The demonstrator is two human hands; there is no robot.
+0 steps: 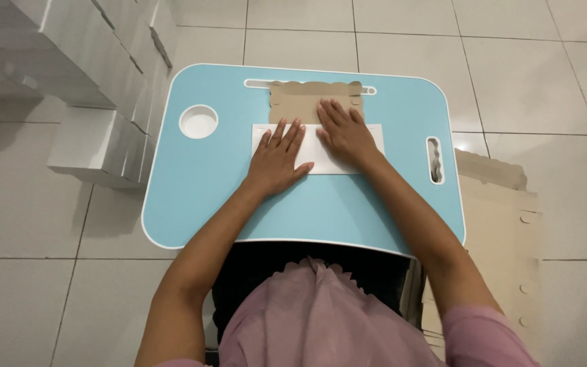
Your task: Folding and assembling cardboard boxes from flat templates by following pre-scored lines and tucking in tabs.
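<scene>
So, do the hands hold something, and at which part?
Nothing is gripped. Both the left hand and the right hand lie flat, palms down, pressing the folded cardboard sheet onto the blue lap table.

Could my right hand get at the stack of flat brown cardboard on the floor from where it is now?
Probably yes. The right hand lies flat on the white folded sheet on the blue lap table. The flat cardboard stack lies on that side, past the table's edge, with nothing between.
</scene>
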